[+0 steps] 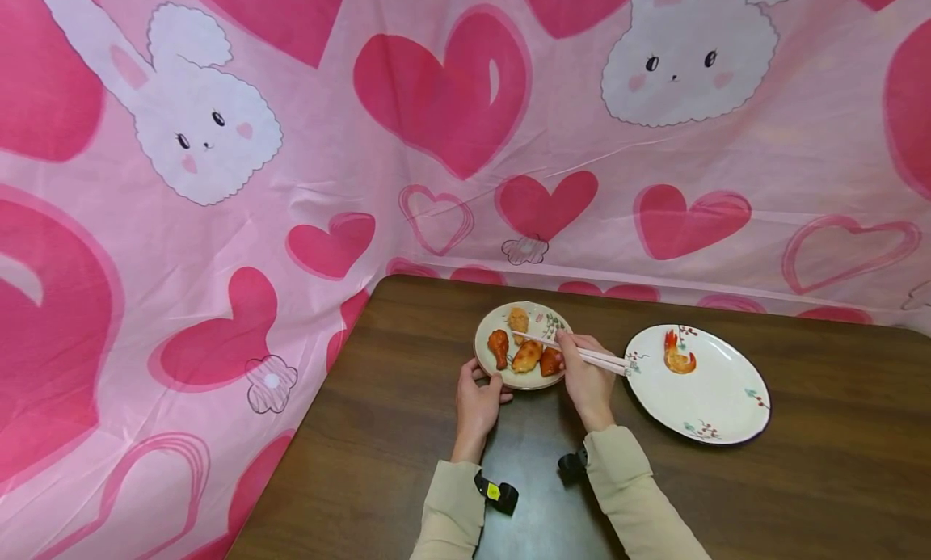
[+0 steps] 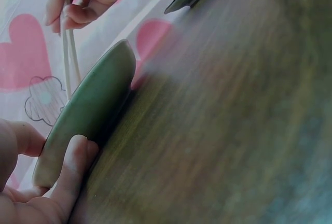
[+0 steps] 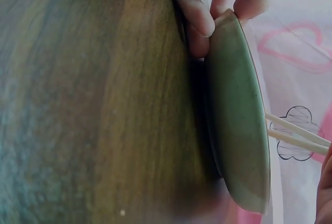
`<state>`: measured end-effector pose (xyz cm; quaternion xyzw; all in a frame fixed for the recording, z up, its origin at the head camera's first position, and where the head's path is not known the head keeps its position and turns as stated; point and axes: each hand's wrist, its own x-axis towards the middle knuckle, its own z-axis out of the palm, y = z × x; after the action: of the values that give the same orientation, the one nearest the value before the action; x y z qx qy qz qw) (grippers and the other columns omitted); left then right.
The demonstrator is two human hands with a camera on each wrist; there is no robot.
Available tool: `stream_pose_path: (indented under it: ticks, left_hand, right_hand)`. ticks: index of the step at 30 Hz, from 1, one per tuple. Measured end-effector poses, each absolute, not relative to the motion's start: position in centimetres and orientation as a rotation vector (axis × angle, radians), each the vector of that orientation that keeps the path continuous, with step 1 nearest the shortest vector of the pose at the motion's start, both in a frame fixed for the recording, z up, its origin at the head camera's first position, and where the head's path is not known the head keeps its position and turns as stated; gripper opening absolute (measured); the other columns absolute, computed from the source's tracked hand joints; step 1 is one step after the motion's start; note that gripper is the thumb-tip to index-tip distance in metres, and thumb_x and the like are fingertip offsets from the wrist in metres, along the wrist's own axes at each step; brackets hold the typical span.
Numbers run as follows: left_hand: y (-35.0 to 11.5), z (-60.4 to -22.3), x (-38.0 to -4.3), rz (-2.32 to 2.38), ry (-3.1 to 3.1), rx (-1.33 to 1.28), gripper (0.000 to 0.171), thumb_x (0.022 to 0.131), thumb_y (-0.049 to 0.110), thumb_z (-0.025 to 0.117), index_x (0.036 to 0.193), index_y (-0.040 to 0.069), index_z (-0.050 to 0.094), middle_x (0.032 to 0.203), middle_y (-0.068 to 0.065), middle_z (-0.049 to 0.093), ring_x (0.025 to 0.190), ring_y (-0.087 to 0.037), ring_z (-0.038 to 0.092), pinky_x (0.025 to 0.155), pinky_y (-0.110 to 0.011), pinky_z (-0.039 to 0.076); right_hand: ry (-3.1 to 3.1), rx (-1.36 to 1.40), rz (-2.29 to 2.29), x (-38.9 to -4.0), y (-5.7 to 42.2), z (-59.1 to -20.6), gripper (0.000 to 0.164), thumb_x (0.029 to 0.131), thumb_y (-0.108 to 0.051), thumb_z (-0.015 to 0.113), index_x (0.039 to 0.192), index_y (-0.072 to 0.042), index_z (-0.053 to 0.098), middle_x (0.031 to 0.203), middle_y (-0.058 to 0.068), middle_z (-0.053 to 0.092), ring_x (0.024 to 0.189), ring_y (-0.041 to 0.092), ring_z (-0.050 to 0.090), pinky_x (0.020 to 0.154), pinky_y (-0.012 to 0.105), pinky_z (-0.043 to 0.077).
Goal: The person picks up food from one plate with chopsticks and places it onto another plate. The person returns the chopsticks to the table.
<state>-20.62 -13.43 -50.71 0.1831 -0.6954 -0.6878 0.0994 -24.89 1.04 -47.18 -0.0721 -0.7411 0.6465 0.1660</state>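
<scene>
My left hand (image 1: 480, 402) holds the near left rim of a small round plate (image 1: 498, 317), with the thumb over the edge. In the left wrist view its fingers lie against the plate's pale green outer side (image 2: 98, 94). On the plate lie a drumstick (image 1: 498, 347), a browned chicken wing (image 1: 527, 355), a reddish-brown piece (image 1: 549, 362) and a golden fried piece (image 1: 519, 321). My right hand (image 1: 587, 382), at the plate's right, holds a pair of pale chopsticks (image 1: 605, 360). Their tips overlap the lower part of the fried piece, just above the wing.
To the right, a larger oval plate (image 1: 716, 398) with a dark rim and floral marks bears one shrimp (image 1: 678, 353). Both plates stand on a brown wooden table (image 1: 378, 414). A pink cloth (image 1: 444, 156) with hearts and rabbits hangs behind and at the left.
</scene>
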Motion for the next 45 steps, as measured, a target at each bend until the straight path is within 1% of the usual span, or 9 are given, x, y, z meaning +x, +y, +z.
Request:
stream_pose_path:
  ticks: [7,15,21,25,28,32,35,40,45]
  left_hand:
    - [-13.4,-50.6,-20.6,-2.036,-2.062,0.549,0.048,0.082,0.006,0.053,0.127,0.004,0.038,0.101,-0.016,0.05,0.06,-0.015,0.064,0.055,-0.028,0.057]
    - [-13.4,-50.6,-20.5,-2.037,-2.061,0.545,0.048,0.083,0.007,0.053,0.128,0.004,0.037,0.102,-0.017,0.05,0.06,-0.015,0.063,0.055,-0.028,0.057]
    - [-13.4,-50.6,-20.5,-2.042,-2.059,0.544,0.048,0.083,0.007,0.053,0.128,0.004,0.037,0.102,-0.017,0.049,0.061,-0.016,0.064,0.056,-0.028,0.057]
    - [-13.4,-50.6,-20.5,-2.039,-2.06,0.546,0.048,0.083,0.007,0.054,0.128,0.004,0.038,0.102,-0.017,0.049,0.061,-0.016,0.064,0.056,-0.028,0.057]
    - [-13.4,-50.6,-20.5,-2.04,-2.06,0.548,0.048,0.083,0.007,0.054,0.128,0.005,0.038,0.102,-0.017,0.049,0.061,-0.016,0.064,0.056,-0.028,0.057]
    - [-13.3,-50.5,-20.5,-2.048,-2.056,0.545,0.048,0.083,0.006,0.054,0.128,0.005,0.037,0.102,-0.017,0.049,0.062,-0.017,0.064,0.056,-0.028,0.057]
    - [-13.3,-50.5,-20.5,-2.053,-2.056,0.545,0.048,0.083,0.007,0.053,0.129,0.005,0.037,0.102,-0.017,0.049,0.062,-0.017,0.064,0.056,-0.028,0.058]
    - [-13.4,-50.5,-20.4,-2.053,-2.062,0.544,0.048,0.084,0.007,0.053,0.129,0.004,0.036,0.103,-0.017,0.049,0.061,-0.017,0.064,0.056,-0.028,0.057]
    - [-13.4,-50.4,-20.4,-2.051,-2.065,0.54,0.048,0.084,0.008,0.053,0.129,0.004,0.036,0.104,-0.017,0.049,0.061,-0.016,0.064,0.056,-0.028,0.057]
  right_hand:
    - [-2.093,-0.287,1.878,-24.8,1.4,-47.0,0.028,0.078,-0.035,0.067,0.08,-0.008,0.069,0.059,0.006,0.061,0.053,0.028,0.059,0.037,0.015,0.044]
    - [-2.078,-0.276,1.916,-24.2,1.5,-46.1,0.027,0.081,-0.027,0.065,0.086,-0.001,0.07,0.066,0.017,0.063,0.045,0.004,0.053,0.037,0.01,0.042]
    - [-2.034,-0.273,1.954,-24.5,1.7,-46.7,0.027,0.08,-0.028,0.067,0.087,-0.002,0.07,0.065,0.007,0.064,0.048,0.011,0.057,0.039,0.012,0.045]
    - [-1.978,-0.234,1.941,-24.7,1.7,-47.5,0.026,0.08,-0.027,0.066,0.085,-0.002,0.07,0.067,0.014,0.064,0.047,0.012,0.057,0.039,0.014,0.046]
    - [-1.921,-0.182,1.952,-25.6,1.9,-49.3,0.027,0.08,-0.027,0.067,0.086,-0.001,0.07,0.066,0.01,0.064,0.046,0.009,0.056,0.039,0.014,0.046]
    - [-1.898,-0.16,1.929,-27.2,2.4,-52.4,0.029,0.078,-0.037,0.067,0.085,-0.009,0.072,0.065,0.001,0.063,0.047,0.006,0.057,0.04,0.016,0.049]
    - [-1.889,-0.168,1.908,-27.8,2.7,-53.5,0.032,0.076,-0.044,0.066,0.085,-0.013,0.072,0.066,0.0,0.064,0.049,0.008,0.058,0.042,0.018,0.051]
    - [-1.911,-0.151,1.857,-27.8,3.1,-53.8,0.032,0.076,-0.047,0.064,0.085,-0.018,0.072,0.067,0.001,0.063,0.051,0.01,0.057,0.044,0.018,0.051]
    - [-1.858,-0.066,1.922,-26.5,3.6,-52.0,0.027,0.08,-0.036,0.065,0.086,-0.012,0.072,0.065,-0.001,0.063,0.05,0.006,0.054,0.043,0.014,0.047]
